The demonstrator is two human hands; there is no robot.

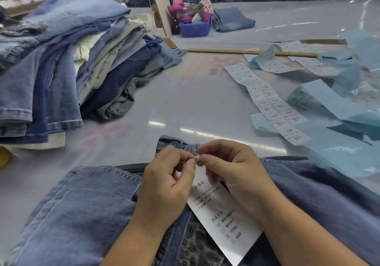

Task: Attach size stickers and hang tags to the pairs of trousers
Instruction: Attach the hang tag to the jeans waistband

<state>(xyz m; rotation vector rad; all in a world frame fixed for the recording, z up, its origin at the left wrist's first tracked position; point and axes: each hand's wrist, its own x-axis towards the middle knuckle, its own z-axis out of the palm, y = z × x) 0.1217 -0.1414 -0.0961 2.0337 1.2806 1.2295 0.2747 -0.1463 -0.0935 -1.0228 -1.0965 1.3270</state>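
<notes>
Left hand and right hand meeting fingertip to fingertip at the waistband of the trousers, both curled in a fine pinch on one small pale fastener held between them. Too small to tell whether pin, loop or string end. Other fingers of each hand tucked under, nothing else gripped.

Directly below the pinch, a white hang tag, top end up at the fingertips, long axis running down and to the right, toward the wearer, lying flat on the denim and partly under the right hand. Printed text along its face. Fastener, tag top and waistband edge all at the same spot, so no reach needed for the likely next step, only a close or a pull of the fastener between the two pinches; both hands equally near, the right lying over the tag.

Trousers spread across the near edge of the tabletop, waistband pointing away.

Farther out to the right, strips of size stickers on blue backing paper, well apart from the hands, nearer the right one. To the left, a tall pile of folded jeans. At the far side, a wooden ruler, a blue bin of odds and ends, one folded denim piece.
</notes>
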